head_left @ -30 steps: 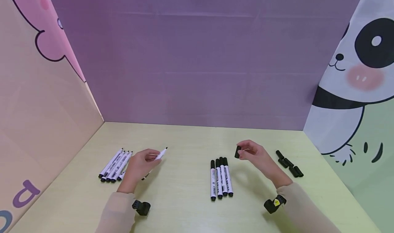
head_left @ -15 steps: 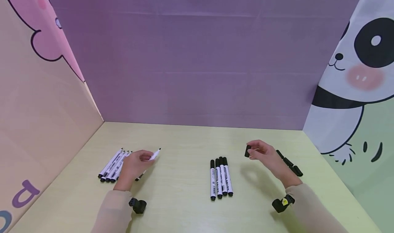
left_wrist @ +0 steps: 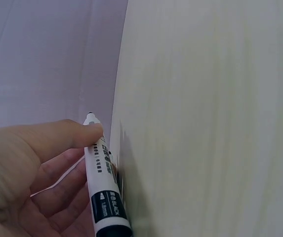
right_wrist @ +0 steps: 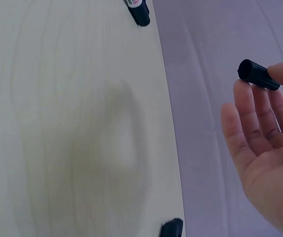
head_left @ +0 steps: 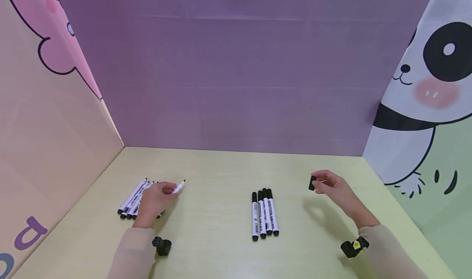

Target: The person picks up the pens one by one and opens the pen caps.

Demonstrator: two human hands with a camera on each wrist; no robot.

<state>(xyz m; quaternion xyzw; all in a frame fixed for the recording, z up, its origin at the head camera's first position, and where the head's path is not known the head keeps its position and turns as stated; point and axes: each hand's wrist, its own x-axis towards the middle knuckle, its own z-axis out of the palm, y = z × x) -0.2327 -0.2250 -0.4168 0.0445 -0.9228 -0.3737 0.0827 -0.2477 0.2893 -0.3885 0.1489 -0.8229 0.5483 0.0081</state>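
Observation:
My left hand [head_left: 155, 199] pinches an uncapped black marker [left_wrist: 101, 177] between thumb and fingers, its bare tip pointing up and away. It is beside a row of uncapped markers [head_left: 129, 198] at the left of the table, partly covering them in the head view. Over the table's right side, my right hand [head_left: 333, 189] pinches a black marker cap [right_wrist: 257, 75] between thumb and fingertips, its open end showing in the right wrist view. Several capped markers [head_left: 262, 213] lie side by side between the two hands.
The pale wooden table [head_left: 221, 180] ends at a purple backdrop [head_left: 236, 78]. Panels with cartoon drawings stand at left and right. A black cap [right_wrist: 172, 228] shows at the bottom of the right wrist view; the right hand and forearm hide the loose caps in the head view.
My left hand has moved left with the uncapped marker, toward the row of uncapped markers. My right hand has moved right with the cap, over where the loose caps lie.

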